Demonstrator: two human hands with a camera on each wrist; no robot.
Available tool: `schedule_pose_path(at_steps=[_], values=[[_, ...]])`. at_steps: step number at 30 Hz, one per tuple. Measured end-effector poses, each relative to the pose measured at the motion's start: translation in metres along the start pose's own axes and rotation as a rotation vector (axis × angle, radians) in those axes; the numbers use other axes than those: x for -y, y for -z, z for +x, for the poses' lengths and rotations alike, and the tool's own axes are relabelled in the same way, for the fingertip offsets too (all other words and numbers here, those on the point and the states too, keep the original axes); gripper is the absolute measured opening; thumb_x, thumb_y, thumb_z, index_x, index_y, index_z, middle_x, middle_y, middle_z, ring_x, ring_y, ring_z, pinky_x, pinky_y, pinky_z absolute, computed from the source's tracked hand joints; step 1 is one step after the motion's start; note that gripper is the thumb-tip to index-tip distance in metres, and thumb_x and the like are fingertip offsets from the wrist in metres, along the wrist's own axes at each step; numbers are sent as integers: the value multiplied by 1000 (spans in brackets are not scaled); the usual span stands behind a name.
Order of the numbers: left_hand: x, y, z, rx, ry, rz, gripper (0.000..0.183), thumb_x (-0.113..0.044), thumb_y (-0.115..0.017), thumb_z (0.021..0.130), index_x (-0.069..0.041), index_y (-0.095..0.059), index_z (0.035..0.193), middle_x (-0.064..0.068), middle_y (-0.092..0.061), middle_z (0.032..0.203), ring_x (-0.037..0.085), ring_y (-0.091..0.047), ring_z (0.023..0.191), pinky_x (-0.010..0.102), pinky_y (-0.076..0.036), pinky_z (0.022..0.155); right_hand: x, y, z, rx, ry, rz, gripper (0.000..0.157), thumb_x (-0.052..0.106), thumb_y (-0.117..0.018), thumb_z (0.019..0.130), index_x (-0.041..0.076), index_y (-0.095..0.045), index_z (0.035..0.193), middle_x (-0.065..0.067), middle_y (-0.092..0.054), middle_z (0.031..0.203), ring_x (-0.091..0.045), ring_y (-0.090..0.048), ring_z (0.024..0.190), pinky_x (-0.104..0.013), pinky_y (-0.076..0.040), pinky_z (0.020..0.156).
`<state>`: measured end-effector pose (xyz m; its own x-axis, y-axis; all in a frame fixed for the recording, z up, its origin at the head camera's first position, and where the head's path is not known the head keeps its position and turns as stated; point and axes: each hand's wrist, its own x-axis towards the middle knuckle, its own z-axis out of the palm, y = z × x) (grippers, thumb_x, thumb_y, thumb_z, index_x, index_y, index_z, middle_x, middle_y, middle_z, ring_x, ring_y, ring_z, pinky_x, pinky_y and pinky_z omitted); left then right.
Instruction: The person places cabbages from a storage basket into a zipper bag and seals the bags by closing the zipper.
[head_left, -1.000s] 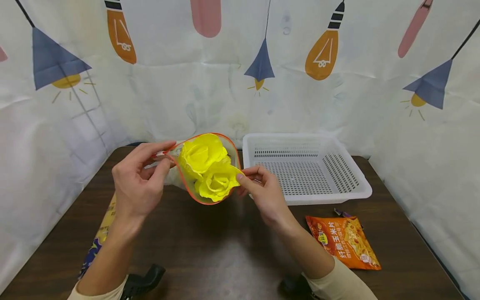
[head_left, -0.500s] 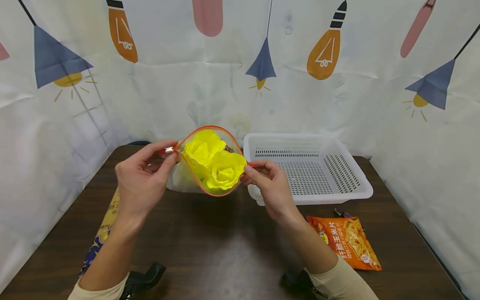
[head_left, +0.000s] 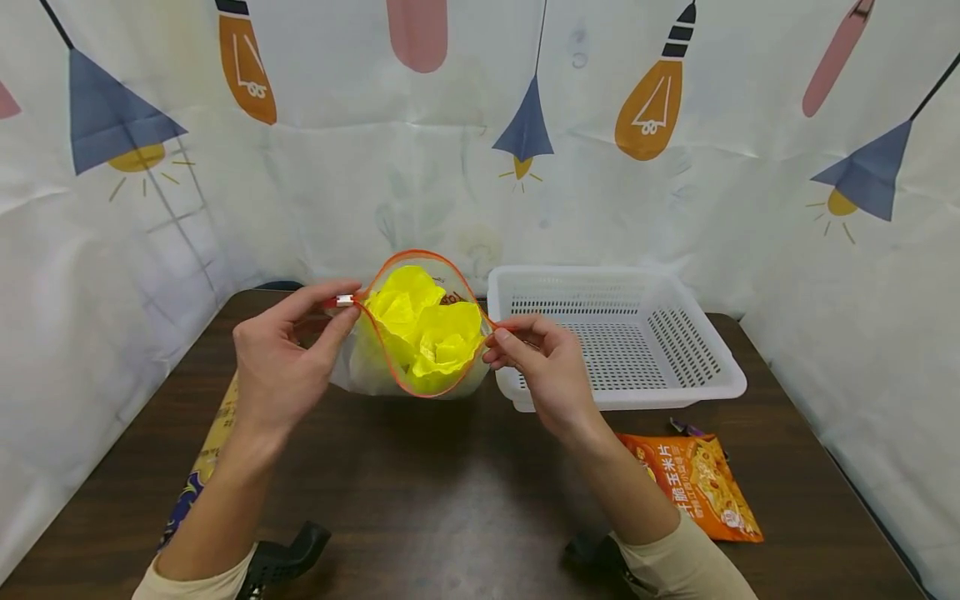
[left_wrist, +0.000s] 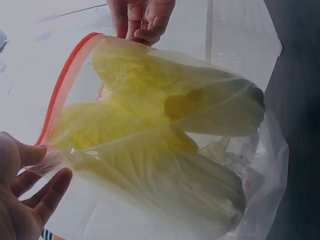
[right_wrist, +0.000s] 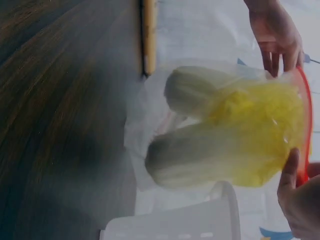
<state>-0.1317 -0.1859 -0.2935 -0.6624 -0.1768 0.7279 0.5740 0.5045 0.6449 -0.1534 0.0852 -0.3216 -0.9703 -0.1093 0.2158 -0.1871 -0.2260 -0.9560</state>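
Note:
A clear zip bag (head_left: 352,367) with a red-orange rim hangs above the table, its mouth spread wide. Inside lie two napa cabbages (head_left: 446,337) with frilly yellow leaf tips; their pale bases show through the plastic in both wrist views. My left hand (head_left: 276,367) pinches the rim's left end beside the white slider (head_left: 345,300). At the opposite end, my right hand (head_left: 546,367) pinches the rim between thumb and fingers. Small clear items (left_wrist: 225,155) also show by the cabbage bases; their kind is unclear.
A white perforated basket (head_left: 701,354) stands at the back right. Near my right forearm lies an orange snack packet (head_left: 705,492), with a small purple wrapper (head_left: 686,427) behind it. A long yellow and blue package (head_left: 208,454) is partly behind my left forearm.
The bag's rim has risen and stretched toward the right as my right hand moved slightly right. The cabbages sit lower below the rim, and the white slider is now plainly visible.

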Motion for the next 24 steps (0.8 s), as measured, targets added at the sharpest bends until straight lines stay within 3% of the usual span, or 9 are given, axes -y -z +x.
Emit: schedule_pose_path(at_steps=[6,9,18,24], values=[[-2,0,0,-65,37,-61,27,-5,-78,91,-12,-81,117,-6,-77,97,5,-71,78,12,-57,73,3,-4,4,-34,84,-11,17,6,-66,101,-8,-66,112,-13,-74,94,-23,-70,74,-29,-63,76],[-2,1,1,-60,73,-93,27,-3,-78,91,-9,-80,117,-10,-75,93,6,-72,74,14,-58,70,6,-5,7,-35,114,-19,17,7,-67,101,-8,-67,109,-11,-73,91,-22,-69,71,-28,-62,72],[6,2,3,-90,168,-131,30,-3,-76,92,-10,-78,122,-10,-75,92,9,-70,69,16,-58,65,6,-9,14,-66,126,11,14,5,-66,100,-7,-67,106,-7,-70,82,-20,-66,64,-27,-59,62],[11,2,5,-151,176,-196,30,2,-77,90,-3,-77,120,-3,-76,91,13,-70,69,18,-60,66,8,-10,20,-130,185,0,13,7,-68,100,-5,-68,104,-6,-68,78,-18,-63,60,-25,-57,57]])
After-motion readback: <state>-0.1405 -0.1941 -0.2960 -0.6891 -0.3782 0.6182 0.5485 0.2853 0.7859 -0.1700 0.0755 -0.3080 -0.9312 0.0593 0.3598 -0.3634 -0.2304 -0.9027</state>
